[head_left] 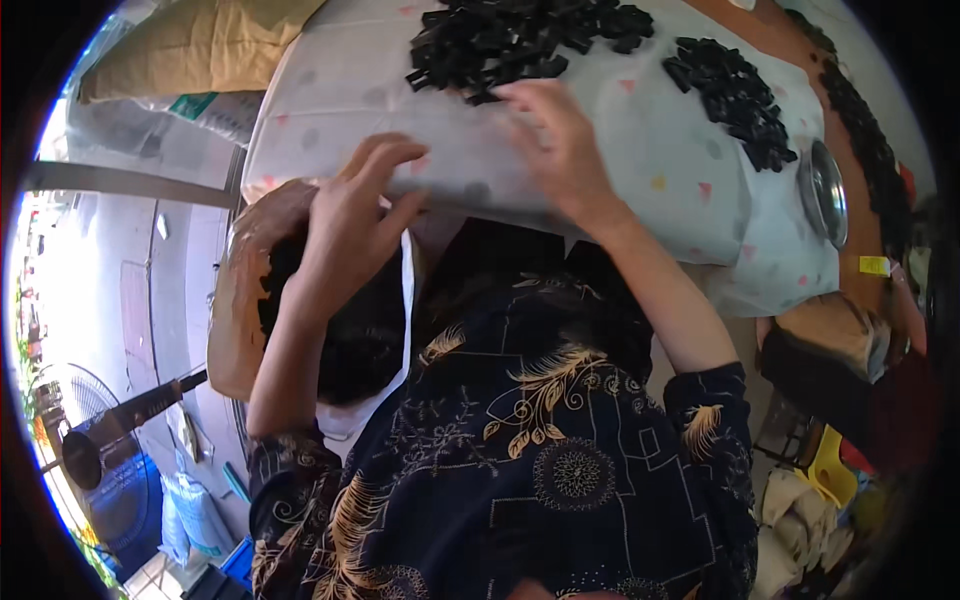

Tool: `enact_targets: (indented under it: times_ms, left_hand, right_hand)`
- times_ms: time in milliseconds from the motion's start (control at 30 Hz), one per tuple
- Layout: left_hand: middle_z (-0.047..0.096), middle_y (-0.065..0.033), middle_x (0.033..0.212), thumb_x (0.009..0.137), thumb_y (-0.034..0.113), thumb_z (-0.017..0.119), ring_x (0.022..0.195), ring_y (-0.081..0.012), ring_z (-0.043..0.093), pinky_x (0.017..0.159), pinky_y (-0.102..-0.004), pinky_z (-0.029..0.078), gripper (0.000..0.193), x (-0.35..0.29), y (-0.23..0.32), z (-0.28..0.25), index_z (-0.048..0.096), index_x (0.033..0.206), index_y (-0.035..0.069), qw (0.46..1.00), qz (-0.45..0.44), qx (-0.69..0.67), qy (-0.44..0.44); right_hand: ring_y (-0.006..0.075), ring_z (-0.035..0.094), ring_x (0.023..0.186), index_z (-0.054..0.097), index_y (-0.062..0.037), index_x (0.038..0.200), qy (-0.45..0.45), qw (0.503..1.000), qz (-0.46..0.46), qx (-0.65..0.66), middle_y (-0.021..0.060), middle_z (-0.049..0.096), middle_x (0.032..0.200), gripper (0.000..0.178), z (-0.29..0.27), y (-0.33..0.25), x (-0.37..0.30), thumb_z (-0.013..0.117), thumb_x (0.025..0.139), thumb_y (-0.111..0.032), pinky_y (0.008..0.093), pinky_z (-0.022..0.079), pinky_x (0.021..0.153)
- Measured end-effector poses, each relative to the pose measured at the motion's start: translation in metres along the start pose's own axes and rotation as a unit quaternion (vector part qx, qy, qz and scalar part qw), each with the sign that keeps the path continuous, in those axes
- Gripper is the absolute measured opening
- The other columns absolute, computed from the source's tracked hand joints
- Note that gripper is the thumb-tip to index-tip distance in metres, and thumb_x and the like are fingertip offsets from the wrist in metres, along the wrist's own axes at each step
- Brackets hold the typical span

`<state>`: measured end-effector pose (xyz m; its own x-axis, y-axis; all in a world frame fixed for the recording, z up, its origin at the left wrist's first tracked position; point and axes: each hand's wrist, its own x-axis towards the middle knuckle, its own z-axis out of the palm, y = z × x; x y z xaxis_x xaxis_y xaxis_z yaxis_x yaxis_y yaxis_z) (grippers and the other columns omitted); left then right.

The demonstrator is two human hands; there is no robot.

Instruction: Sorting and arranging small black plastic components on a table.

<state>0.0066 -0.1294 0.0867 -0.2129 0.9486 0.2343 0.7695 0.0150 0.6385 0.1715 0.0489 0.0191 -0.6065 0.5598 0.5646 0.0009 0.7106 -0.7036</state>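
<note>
My left hand [362, 205] is over the front left of the table, above an open sack. Its fingers are bent and its thumb stands apart, with nothing visible between them. My right hand [568, 160] reaches over the tabletop [590, 200], fingertips at the near edge of a large heap of small black pieces [500, 45]. Motion blurs its lower fingers, but they look spread, and I see nothing held. A brown sack [235, 320] with a white liner hangs open below my left forearm, dark inside with black pieces. The pieces are too small to name.
A second heap of black pieces [735, 95] lies to the right, near a round metal bowl [823, 195]. Another person's arm [908, 310] shows at the far right. A tan sack [200, 50] is at the upper left; a fan [115, 480] stands lower left.
</note>
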Motion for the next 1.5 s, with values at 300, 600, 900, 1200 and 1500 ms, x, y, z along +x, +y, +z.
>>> enact_targets:
  times_ms: [300,600,900,1200,1500]
  left_hand:
    - [0.067,-0.0195,0.098,0.089,0.019,0.059,0.092,-0.0392,0.065,0.079,-0.0466,0.054,0.026,0.224,-0.014,0.15,0.064,0.108,0.002,0.985,0.168,0.033,-0.007]
    - [0.068,-0.0168,0.089,0.088,0.025,0.063,0.087,-0.0365,0.068,0.073,-0.0474,0.053,0.024,0.277,-0.003,0.207,0.057,0.094,0.002,0.972,0.094,0.2,-0.076]
    - [0.066,-0.0171,0.088,0.085,0.018,0.069,0.079,-0.0353,0.069,0.061,-0.0444,0.053,0.026,0.17,0.032,0.162,0.053,0.1,0.004,0.954,0.133,0.187,-0.191]
    - [0.058,-0.0123,0.114,0.086,0.008,0.063,0.085,-0.0384,0.067,0.073,-0.0477,0.055,0.032,0.167,0.025,0.165,0.061,0.117,0.012,0.973,0.176,0.005,-0.15]
    - [0.057,-0.0095,0.118,0.084,0.011,0.065,0.094,-0.0319,0.068,0.082,-0.0437,0.054,0.035,0.183,0.019,0.155,0.062,0.12,0.013,0.977,0.109,0.029,-0.182]
  right_hand:
    - [0.0236,0.066,0.087,0.065,-0.0068,0.112,0.108,0.917,0.084,-0.375,0.0073,0.068,0.097,0.027,-0.142,0.106,-0.038,0.068,0.086,-0.004,0.0349,0.052,0.075]
    - [0.0231,0.06,0.092,0.065,-0.0127,0.107,-0.012,0.858,0.024,-0.514,0.0018,0.063,0.092,0.03,-0.143,0.133,0.016,0.075,0.079,-0.014,0.0386,0.045,0.078]
    - [0.0291,0.064,0.093,0.064,-0.004,0.11,-0.034,0.97,0.122,-0.205,0.0094,0.062,0.102,0.026,-0.138,0.102,-0.003,0.067,0.085,0.0,0.0357,0.052,0.078]
    - [0.0246,0.066,0.089,0.066,-0.0047,0.115,-0.038,0.966,0.163,-0.197,0.0083,0.065,0.104,0.028,-0.151,0.096,-0.017,0.067,0.088,-0.001,0.0322,0.052,0.08]
    - [0.0102,0.055,0.076,0.067,-0.0023,0.115,0.05,0.97,0.216,-0.1,0.0036,0.064,0.098,0.025,-0.137,0.075,-0.032,0.065,0.09,0.001,0.0222,0.046,0.071]
